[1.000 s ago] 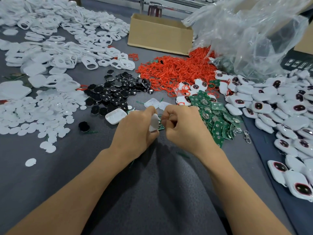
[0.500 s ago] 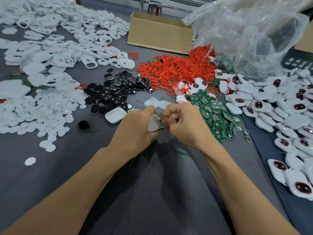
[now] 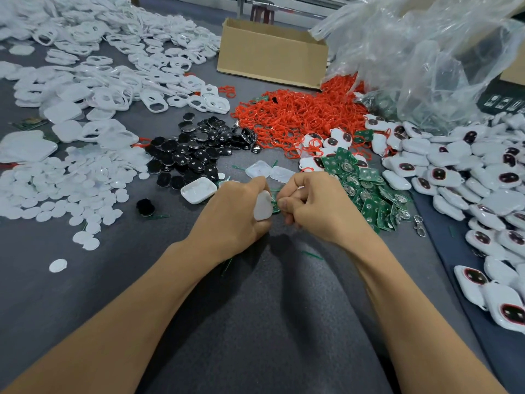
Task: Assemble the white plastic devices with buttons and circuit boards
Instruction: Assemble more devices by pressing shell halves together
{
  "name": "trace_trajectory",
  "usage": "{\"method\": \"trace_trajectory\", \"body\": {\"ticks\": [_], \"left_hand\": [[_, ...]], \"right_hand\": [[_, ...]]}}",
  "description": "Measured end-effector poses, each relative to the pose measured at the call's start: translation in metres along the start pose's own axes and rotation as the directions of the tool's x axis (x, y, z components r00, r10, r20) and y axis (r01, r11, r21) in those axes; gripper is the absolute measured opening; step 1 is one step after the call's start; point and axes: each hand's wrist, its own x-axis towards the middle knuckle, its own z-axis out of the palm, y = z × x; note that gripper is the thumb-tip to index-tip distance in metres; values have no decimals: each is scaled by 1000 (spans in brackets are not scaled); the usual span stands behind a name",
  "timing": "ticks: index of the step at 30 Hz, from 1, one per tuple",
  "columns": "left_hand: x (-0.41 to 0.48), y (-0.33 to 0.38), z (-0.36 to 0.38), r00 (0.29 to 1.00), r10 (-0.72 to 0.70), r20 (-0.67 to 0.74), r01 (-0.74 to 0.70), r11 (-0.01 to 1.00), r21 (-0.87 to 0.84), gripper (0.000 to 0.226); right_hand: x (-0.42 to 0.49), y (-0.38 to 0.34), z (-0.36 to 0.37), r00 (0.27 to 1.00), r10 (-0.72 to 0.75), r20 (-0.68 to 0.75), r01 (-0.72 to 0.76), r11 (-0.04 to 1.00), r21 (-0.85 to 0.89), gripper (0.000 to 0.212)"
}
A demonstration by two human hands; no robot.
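White plastic sits in the grip: our left hand point(image 3: 227, 220) is closed round a small shell point(image 3: 262, 206), thumb over its top edge, the shell's smooth rounded face turned towards us; our right hand point(image 3: 318, 206) has its fingers curled tight and pinches a green board point(image 3: 275, 207) against the shell's right edge; we cannot tell how far the board is seated, since only a sliver of green shows between fingertips and plastic. Both hands are over the grey table point(image 3: 255, 322), with the shell near its middle.

Just left of the shell lies an open white case half point(image 3: 197, 190), hollow side up; just beyond the shell two clear covers point(image 3: 268, 172) lie side by side; further left of the shell a lone black button point(image 3: 145, 207) lies apart from the rest; beyond the shell and to its left is the heap of black buttons point(image 3: 196, 149); far left of the shell spreads a scatter of white discs point(image 3: 56, 189), and well beyond the shell on that side lie piled white frames point(image 3: 113, 66).

Right of the shell, past our right hand, is the heap of green boards point(image 3: 366, 189), with a metal clip point(image 3: 420, 224) at its outer edge; far right of the shell lie finished devices point(image 3: 468, 172), white with dark windows; straight beyond the shell is a tangle of red rings point(image 3: 298, 115), then a cardboard box point(image 3: 272, 52), and a crumpled clear bag point(image 3: 426, 58) right of that.
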Motion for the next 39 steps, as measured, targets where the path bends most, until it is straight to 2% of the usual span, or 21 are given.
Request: {"method": "trace_trajectory", "body": {"ticks": [6,10,16,23,30,39], "left_hand": [[0,2,1,1000,5,-15,-4,1000,14,24],[1,1,0,999,33,-30,-32,999,37,24],[0,1,0,998,55,-37,-53,997,50,25],[-1,2,2,995,57,-82,-49,993,103,24],[-1,2,-5,997,28,-75,-31,999,-36,23],[-1,3,-7,996,-71,-54,62,984,-166,20]], "right_hand": [[-2,-9,2,991,-107,-75,90,975,-204,19],[-1,-12,2,991,-111,-71,91,967,-240,22],[3,-12,1,995,-85,-52,71,970,-231,31],[7,-13,7,992,-95,-81,76,975,-207,31],[7,-9,-1,996,-87,35,89,995,-54,33],[3,-6,-2,985,-172,26,172,985,2,33]]}}
